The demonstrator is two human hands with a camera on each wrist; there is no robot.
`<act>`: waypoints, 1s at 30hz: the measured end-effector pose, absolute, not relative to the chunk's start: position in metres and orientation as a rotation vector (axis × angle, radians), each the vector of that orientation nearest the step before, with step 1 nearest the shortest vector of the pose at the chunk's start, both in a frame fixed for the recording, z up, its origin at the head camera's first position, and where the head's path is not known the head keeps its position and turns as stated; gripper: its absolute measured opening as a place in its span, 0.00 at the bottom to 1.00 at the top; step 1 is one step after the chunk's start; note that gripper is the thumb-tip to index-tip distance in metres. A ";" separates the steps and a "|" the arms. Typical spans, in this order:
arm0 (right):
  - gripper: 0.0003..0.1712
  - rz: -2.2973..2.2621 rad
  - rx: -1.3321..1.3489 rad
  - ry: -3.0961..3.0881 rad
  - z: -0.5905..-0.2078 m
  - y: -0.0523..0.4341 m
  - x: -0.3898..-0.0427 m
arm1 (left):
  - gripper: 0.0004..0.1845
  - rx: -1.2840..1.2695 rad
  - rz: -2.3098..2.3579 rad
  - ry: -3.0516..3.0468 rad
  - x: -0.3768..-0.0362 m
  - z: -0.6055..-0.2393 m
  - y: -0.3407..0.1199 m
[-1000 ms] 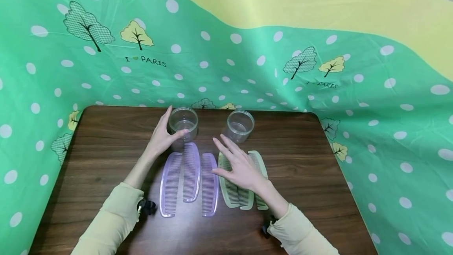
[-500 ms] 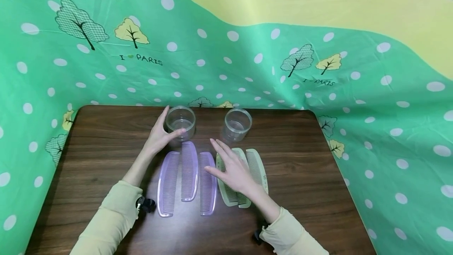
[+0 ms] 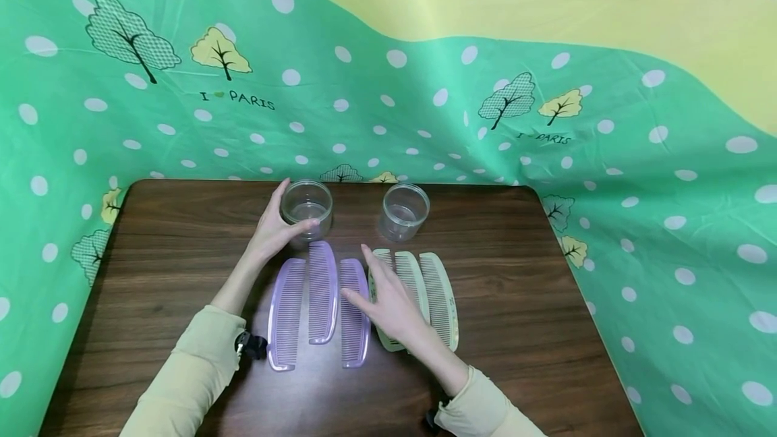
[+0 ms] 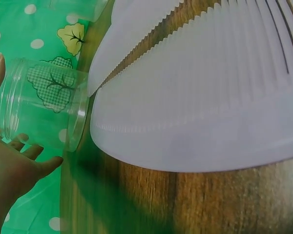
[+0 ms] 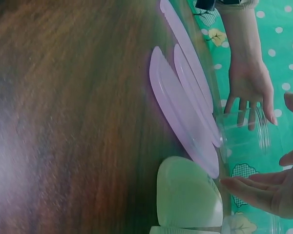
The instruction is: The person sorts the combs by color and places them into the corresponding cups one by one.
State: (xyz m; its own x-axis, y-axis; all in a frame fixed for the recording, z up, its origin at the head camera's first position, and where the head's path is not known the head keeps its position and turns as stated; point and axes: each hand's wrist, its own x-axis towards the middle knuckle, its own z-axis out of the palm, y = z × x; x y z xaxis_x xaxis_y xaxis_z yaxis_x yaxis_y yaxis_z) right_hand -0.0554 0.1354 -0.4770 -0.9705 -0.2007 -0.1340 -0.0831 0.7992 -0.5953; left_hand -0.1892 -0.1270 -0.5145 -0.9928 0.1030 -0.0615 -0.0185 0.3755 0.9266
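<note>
Left hand [image 3: 271, 231] wraps fingers and thumb round the left clear jar [image 3: 307, 208], which stands upright on the tabletop [image 3: 182, 235] near the far edge, a bit left of centre; thumb at the jar's front, fingers at its left and back side. Left wrist view shows the same: the jar [image 4: 39, 105] between thumb and fingertips, w/ the purple combs [image 4: 200, 97] very close to the lens. Right hand [image 3: 388, 299] is spread, fingers straight and apart, gripping nothing; it lies over the near end of the leftmost cream comb [image 3: 384, 302], thumb reaching toward the rightmost purple comb [image 3: 353, 312]. Whether the palm actually touches the comb can't be told.

Three purple combs lie side by side at mid-table, long axes running near-to-far: left one [image 3: 285, 315], middle one [image 3: 322, 292] set a bit farther back w/ its far tip just beside the held jar, then the right one. Two more cream combs [image 3: 425, 288] lie just right of the hand, packed edge to edge. Second clear jar [image 3: 403, 211] stands upright past the cream combs' far ends, near the far edge, apart from both hands. Green polka-dot cloth [image 3: 546, 120] w/ tree prints surrounds the table on the far, left and right sides.
</note>
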 end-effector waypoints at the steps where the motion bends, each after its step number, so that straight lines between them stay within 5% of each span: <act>1: 0.54 -0.904 -0.210 2.796 -0.477 0.134 -0.055 | 0.62 0.078 1.696 2.514 -0.189 -0.514 -0.127; 30: 0.56 -0.656 -0.172 2.864 -0.492 0.120 -0.043 | 0.59 0.062 1.675 2.505 -0.190 -0.514 -0.133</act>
